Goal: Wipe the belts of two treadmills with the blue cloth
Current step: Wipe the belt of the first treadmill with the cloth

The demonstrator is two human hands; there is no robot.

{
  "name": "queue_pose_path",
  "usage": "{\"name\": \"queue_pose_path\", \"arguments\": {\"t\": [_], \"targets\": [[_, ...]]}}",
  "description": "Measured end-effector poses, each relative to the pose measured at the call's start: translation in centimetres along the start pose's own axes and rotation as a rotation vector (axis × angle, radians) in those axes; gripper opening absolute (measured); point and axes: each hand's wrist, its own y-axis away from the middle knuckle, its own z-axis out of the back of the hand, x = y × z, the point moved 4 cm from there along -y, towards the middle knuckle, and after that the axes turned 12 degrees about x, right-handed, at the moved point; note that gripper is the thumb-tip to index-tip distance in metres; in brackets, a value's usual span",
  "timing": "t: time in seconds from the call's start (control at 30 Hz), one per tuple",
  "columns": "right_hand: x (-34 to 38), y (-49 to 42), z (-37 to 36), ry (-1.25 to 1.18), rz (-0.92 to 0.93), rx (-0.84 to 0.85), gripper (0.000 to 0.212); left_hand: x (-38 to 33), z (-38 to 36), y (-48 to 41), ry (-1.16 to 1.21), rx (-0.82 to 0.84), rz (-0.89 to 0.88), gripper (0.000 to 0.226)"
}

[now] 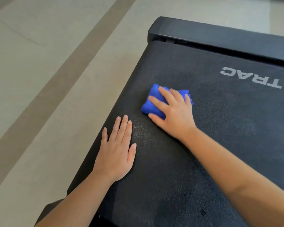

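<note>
Forearms enter from the bottom edge, both bare. We note the left hand (pixel 116 154) nearest, lying palm down on the black textured treadmill belt (pixel 220 145), close to its left edge. Its fingers (pixel 124 128) are straight, released and together, holding nothing.

Just beyond and to the right, the right hand (pixel 174 115) lies on top of the bunched bright blue cloth (pixel 152 104). Its fingers (pixel 156 101) are spread across the wad, pressing it to the belt, and the thumb lies along the cloth's near side. We see no clenching; the hand is slightly blurred. The cloth sits on the belt's left half, well short of the far end.

Farther right, white block lettering (pixel 252 79) is printed on the belt, upside down to us. A black plastic end cover (pixel 220 36) crosses the far end. Pale beige tiled floor (pixel 39 79) with a brown stripe (pixel 72 68) lies left.
</note>
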Motion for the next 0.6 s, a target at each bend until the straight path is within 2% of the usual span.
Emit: {"name": "queue_pose_path", "arguments": {"t": [0.13, 0.27, 0.43, 0.53, 0.6], "targets": [[3.3, 6.6, -0.4, 0.03, 0.108, 0.005, 0.051, 0.0, 0.0, 0.0, 0.003, 0.0, -0.001, 0.06], [2.3, 4.5, -0.3, -0.01, 0.153, 0.047, 0.051, 0.0, 0.0, 0.0, 0.004, 0.01, 0.003, 0.061], [-0.5, -5.5, -0.2, -0.011, -0.054, 0.019, 0.051, 0.1, -0.1, -0.1, -0.011, 0.01, 0.005, 0.06], [-1.8, -10.5, -0.5, 0.006, -0.225, 0.101, 0.053, 0.2, -0.1, -0.1, 0.001, 0.0, 0.004, 0.061], [-1.8, -11.3, -0.2, 0.025, -0.263, 0.127, 0.054, 0.2, -0.1, -0.1, 0.01, 0.004, -0.003, 0.059]]}}
